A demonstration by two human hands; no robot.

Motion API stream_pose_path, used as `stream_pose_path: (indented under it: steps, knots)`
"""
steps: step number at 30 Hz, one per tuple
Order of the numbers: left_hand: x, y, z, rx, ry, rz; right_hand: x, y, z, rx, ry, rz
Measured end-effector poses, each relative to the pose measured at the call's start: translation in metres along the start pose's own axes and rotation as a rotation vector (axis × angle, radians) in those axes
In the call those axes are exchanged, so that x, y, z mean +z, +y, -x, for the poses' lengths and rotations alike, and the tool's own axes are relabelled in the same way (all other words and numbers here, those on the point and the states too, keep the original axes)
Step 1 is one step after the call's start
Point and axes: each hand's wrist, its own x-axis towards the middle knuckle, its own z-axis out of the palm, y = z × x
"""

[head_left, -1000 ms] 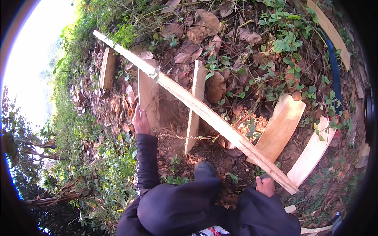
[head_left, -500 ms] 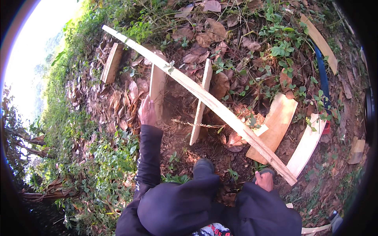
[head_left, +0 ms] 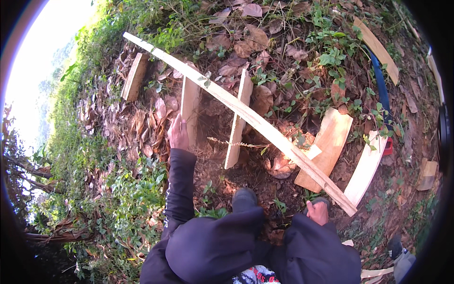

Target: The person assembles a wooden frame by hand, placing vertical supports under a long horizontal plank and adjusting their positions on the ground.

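Observation:
My left hand (head_left: 178, 134) is against the left side of an upright pale wooden board (head_left: 190, 106), its fingers along the edge and apparently gripping it. A long narrow wooden strip (head_left: 265, 124) slants over this board and over a second short board (head_left: 239, 124), running from upper left to lower right. My right hand (head_left: 318, 213) is curled beside my right leg, near the strip's lower end; whatever it may hold is hidden. Two wider planks, one tan (head_left: 326, 146) and one pale (head_left: 366, 170), lie by that lower end.
A short wood block (head_left: 135, 78) lies among dry leaves at the far left. On the right are a curved wood piece (head_left: 378, 49), a blue blade-like strip (head_left: 379, 87) with a red end, and a small offcut (head_left: 427, 174). Leafy plants (head_left: 336, 54) cover the slope.
The view has shifted slightly, moving the right-side pieces a little left and up. The second short board shows more of its face. Both hands stay in nearly the same places.

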Motion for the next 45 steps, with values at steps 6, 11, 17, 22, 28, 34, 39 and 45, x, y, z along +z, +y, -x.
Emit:
stream_pose_path:
  steps: [6, 11, 17, 22, 28, 34, 39, 45]
  knots:
    - [-0.008, -0.019, 0.003, 0.049, 0.060, -0.020, 0.001, -0.001, -0.002, -0.041, -0.005, -0.004]
    - [-0.003, -0.027, 0.002, 0.120, 0.101, -0.027, 0.005, 0.005, -0.003, -0.077, 0.002, 0.005]
    - [0.000, -0.024, 0.000, 0.090, 0.048, -0.098, 0.003, -0.009, 0.002, 0.017, 0.083, -0.378]
    - [-0.001, -0.014, 0.005, 0.062, 0.038, -0.087, 0.014, -0.005, -0.026, -0.015, 0.533, 0.054]
    - [0.007, -0.027, 0.001, 0.168, 0.080, -0.114, 0.009, -0.030, -0.039, 0.070, 0.562, 0.085]
    - [0.007, -0.038, -0.001, 0.194, 0.071, -0.104, 0.013, -0.044, -0.040, -0.199, 0.550, -0.201]
    - [0.006, -0.027, 0.000, 0.126, 0.004, -0.069, 0.033, -0.068, -0.040, -0.190, 0.551, -0.331]
    - [0.002, -0.027, 0.002, 0.136, 0.020, -0.113, 0.052, -0.089, -0.047, -0.362, 0.640, -0.105]
